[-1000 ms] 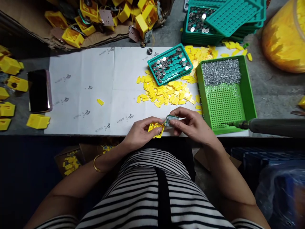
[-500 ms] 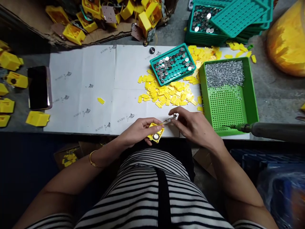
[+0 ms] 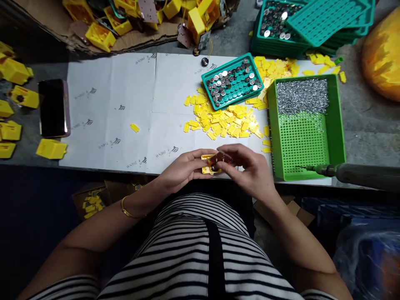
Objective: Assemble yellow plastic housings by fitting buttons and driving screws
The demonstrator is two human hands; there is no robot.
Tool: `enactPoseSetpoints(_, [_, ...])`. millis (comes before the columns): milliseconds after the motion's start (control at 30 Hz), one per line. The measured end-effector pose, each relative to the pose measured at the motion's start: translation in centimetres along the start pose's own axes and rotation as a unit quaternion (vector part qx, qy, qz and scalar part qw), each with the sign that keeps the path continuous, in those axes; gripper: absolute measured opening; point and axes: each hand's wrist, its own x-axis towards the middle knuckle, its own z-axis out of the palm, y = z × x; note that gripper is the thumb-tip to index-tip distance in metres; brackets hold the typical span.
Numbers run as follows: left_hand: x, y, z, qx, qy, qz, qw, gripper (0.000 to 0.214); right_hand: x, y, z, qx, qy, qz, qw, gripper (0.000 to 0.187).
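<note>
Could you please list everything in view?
Case: one, yellow, front centre
Board: one, brownish, over case
Flat pieces: many, yellow, mostly centre
Small tray: one, teal, centre
Tray stack: one, teal, upper right
Discs: many, silver, mostly in trays
Basket: one, green, right
Metal bits: many, silver, in basket
Tool: one, grey, over basket
Container: one, yellow, right edge
Phone: one, black, left
Boxes: several, brown, upper left, below table
Housings: many, yellow, left, upper left
Sheets: count unclear, white, under pieces
Crates: count unclear, blue, lower right
Left hand: one, bare, holding case
Bracelet: one, golden, left wrist
Right hand: one, bare, holding board
Top: one, striped, bottom
</note>
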Motion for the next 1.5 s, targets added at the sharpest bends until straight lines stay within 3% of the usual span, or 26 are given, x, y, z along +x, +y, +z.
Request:
enactPoseSetpoints(133, [-0.6,0.6,0.2,-0.051,0.003,0.005,0.999,0.028,-1.1,-0.6,0.1,-0.133,-0.055,-0.112,0.983,0.021])
enactPoseSetpoints(233, [-1.1,0.9,0.3,-0.047,0.008,0.026,0.999,0.028,-1.5,-0.7,0.1,-0.2,-0.065,-0.161,0.964,0.021])
enactPoseSetpoints(333, [-1.3,0.8,0.6,-0.026,0.021,0.044,0.998,0.025,-1.7,-0.7,0.2,-0.267,-0.05,-0.156,0.95,0.022])
enactPoseSetpoints(533, [-1.3,0.4,1.2,0.015,0.077,0.078,0.994,0.033,-2.5,-1.0,0.4,-0.339,-0.08,-0.115,0.93,0.026])
enactPoseSetpoints(667, [-1.3,0.1,1.3,0.008,0.105,0.103,0.989,0.036,-2.7,-1.3,0.2,-0.294,-0.097,-0.048,0.95,0.031])
enactPoseSetpoints(833, [-1.4,-0.3,1.2,0.003,0.112,0.129,0.985,0.036,-2.7,-1.4,0.6,-0.165,-0.116,0.015,0.979,0.03])
enactPoseSetpoints(933, [-1.4,-0.4,1.3,-0.004,0.105,0.135,0.985,0.034,-2.8,-1.2,1.2,-0.095,-0.077,0.004,0.993,0.023])
enactPoseSetpoints(1033, [-1.4,-0.4,1.5,0.0,0.098,0.139,0.985,0.029,-3.0,-0.9,1.6,-0.118,-0.03,-0.019,0.992,0.017])
enactPoseSetpoints(1200, [-1.1,-0.6,1.5,0.022,0.112,0.153,0.982,0.028,-3.4,-0.8,2.1,-0.199,-0.057,-0.065,0.976,0.022])
enactPoseSetpoints(1367, [-1.1,-0.8,1.2,0.031,0.112,0.157,0.981,0.028,-3.2,-0.8,2.2,-0.131,-0.003,-0.063,0.989,0.025])
enactPoseSetpoints(1500, [-1.3,-0.7,1.1,0.028,0.119,0.148,0.981,0.03,-2.8,-1.0,1.5,-0.106,-0.04,-0.098,0.989,0.01])
